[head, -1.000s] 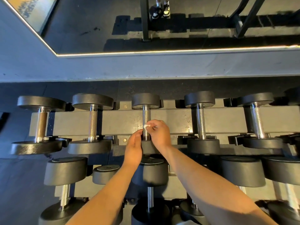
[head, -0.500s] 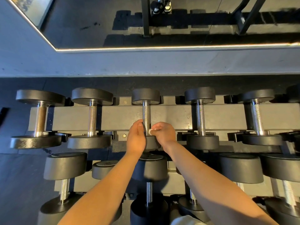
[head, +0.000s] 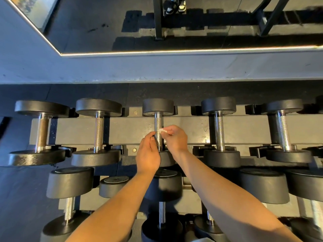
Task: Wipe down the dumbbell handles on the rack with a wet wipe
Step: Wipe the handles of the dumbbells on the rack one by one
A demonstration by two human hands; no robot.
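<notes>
Several black dumbbells with chrome knurled handles lie across the top tier of a grey rack (head: 129,131). The middle dumbbell's handle (head: 158,123) is between my hands. My right hand (head: 174,139) pinches a small white wet wipe (head: 162,131) against the handle's right side, about halfway along it. My left hand (head: 148,154) has its fingers curled against the handle's left side, near its lower end. The lower part of the handle is hidden by my hands.
Neighbouring handles stand left (head: 98,131) and right (head: 219,131) of the middle one, with more at both ends. A lower tier holds bigger dumbbells (head: 70,182). Behind the rack are a grey wall base (head: 157,67) and a mirror (head: 174,23).
My right hand with the wipe has slid up the handle from its lower end to about the middle. My left hand stays at the handle's left side.
</notes>
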